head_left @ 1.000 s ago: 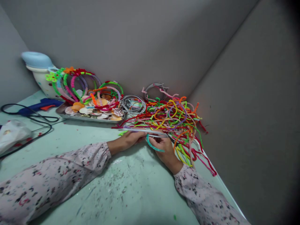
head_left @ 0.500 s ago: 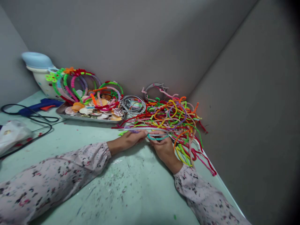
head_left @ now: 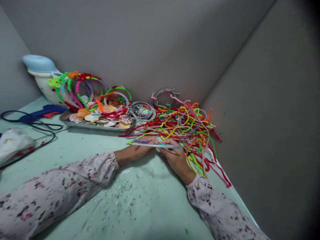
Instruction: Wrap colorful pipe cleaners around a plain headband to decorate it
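My left hand (head_left: 139,150) and my right hand (head_left: 175,159) meet just above the table, fingers closed. Between them is a thin whitish headband (head_left: 146,145), seen nearly edge-on, so its curve hardly shows. A fuzzy purple pipe-cleaner wrap (head_left: 141,141) covers a stretch near the left hand. Teal pipe cleaner (head_left: 163,144) shows by the right fingertips, where the detail is small and partly hidden. Right behind both hands lies a tangled heap of coloured pipe cleaners (head_left: 172,123).
A metal tray (head_left: 97,127) holds shells and several pipe-cleaner headbands (head_left: 78,88). Coiled grey wire (head_left: 142,111) lies beside it. Leftward are a blue glue gun (head_left: 45,111), its black cord (head_left: 53,133), a plastic bag (head_left: 15,143) and a blue-topped container (head_left: 41,66). Walls border the table (head_left: 140,200).
The headband has turned in my fingers from a visible loop to nearly edge-on, its whitish stretch now lower and in front of the hands. Both hands stay in about the same place.
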Available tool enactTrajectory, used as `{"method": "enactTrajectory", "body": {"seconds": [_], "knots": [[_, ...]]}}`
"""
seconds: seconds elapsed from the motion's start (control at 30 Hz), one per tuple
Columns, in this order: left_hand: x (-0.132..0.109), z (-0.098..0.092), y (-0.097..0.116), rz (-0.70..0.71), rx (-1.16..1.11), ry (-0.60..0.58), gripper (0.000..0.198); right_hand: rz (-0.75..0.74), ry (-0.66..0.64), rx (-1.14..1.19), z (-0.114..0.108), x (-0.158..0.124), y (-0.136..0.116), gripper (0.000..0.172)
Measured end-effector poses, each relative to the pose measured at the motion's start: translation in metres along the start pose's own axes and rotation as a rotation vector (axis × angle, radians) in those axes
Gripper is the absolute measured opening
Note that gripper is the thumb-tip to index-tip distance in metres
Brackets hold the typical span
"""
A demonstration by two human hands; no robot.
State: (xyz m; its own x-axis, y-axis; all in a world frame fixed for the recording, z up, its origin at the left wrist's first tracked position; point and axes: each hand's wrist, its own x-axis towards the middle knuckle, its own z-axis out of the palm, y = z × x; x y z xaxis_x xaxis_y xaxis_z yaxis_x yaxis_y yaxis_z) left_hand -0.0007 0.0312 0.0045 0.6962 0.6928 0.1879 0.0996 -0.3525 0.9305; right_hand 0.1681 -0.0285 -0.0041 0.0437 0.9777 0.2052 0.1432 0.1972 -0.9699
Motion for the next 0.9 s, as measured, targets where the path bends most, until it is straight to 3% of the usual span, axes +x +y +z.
{"method": "enactTrajectory", "body": {"seconds": [0.4, 0.63, 0.9], "knots": [[-0.002, 0.002, 0.002, 0.025, -0.062, -0.023, 0.033, 0.097, -0.020, -0.007, -0.001, -0.003, -0.010, 0.012], [0.000, 0.002, -0.010, 0.083, -0.048, -0.030, 0.036, 0.106, -0.027, 0.002, 0.002, -0.001, -0.011, 0.013], [0.000, 0.002, -0.018, -0.042, -0.015, 0.023, 0.031, 0.157, 0.013, -0.011, 0.007, 0.003, -0.011, 0.021]]}}
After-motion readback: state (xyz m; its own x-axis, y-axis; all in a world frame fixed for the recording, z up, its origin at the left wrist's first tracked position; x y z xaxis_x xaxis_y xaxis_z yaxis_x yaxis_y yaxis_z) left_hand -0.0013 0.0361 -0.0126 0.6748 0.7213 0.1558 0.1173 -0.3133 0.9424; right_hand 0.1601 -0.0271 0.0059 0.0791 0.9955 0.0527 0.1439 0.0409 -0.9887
